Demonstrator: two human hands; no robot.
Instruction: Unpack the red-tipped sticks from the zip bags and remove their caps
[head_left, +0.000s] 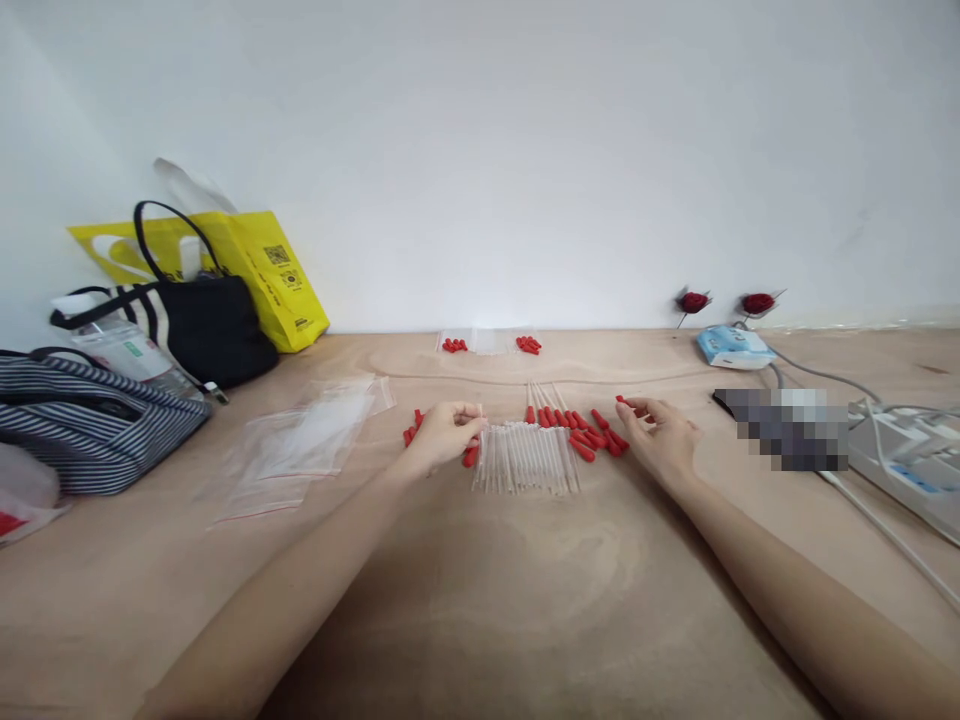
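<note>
My left hand [448,437] is closed at the left end of a row of clear glass dropper tubes [529,462], its fingertips pinching the upper end of one tube. Red rubber bulbs [409,436] lie beside and partly behind this hand. Off to the right, my right hand [660,432] pinches a red rubber bulb [620,399] between thumb and finger, raised a little over the table. Several loose bulbs [592,438] lie between that hand and the tubes. Behind the row, a few tubes with red bulbs fitted [551,410] point away from me.
Clear zip bags [300,440] lie at the left. Toward the wall, more bags hold red bulbs [529,345]. A yellow bag [281,280], a black bag [217,325] and a striped pouch [105,425] stand far left. A tissue pack [735,347] and power strip [911,465] with cables sit right.
</note>
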